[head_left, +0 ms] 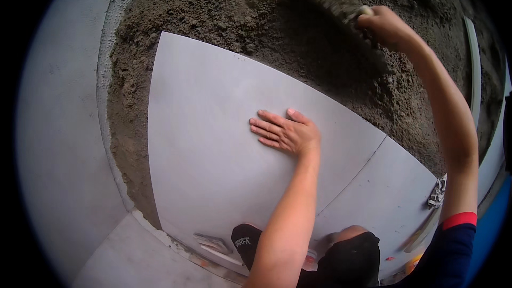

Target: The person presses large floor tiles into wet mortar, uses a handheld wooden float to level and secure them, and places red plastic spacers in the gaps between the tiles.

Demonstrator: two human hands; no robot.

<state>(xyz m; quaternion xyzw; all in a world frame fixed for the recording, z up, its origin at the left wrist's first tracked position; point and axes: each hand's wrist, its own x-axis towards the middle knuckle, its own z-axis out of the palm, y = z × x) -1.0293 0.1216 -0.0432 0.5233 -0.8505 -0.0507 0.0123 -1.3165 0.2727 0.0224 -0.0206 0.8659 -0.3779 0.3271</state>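
Observation:
My left hand (pixel 288 133) lies flat, fingers spread, on a large pale grey tile (pixel 202 128). Beyond the tile's far edge spreads a rough bed of damp grey-brown mortar (pixel 213 8). My right hand (pixel 386 26) reaches out over this bed, closed round the light handle of a trowel (pixel 366 10). The trowel's blade is smeared by motion and hard to tell from the mortar around it. A second pale tile (pixel 381 197) adjoins the first along a thin straight joint.
A pale wall (pixel 64 117) rises on the left, with a rough strip along the mortar. A flat tool (pixel 212 243) rests near my knee at the lower left. Crumpled material (pixel 437 192) sits at the right tile edge. A long pale strip (pixel 473 69) stands in the mortar at right.

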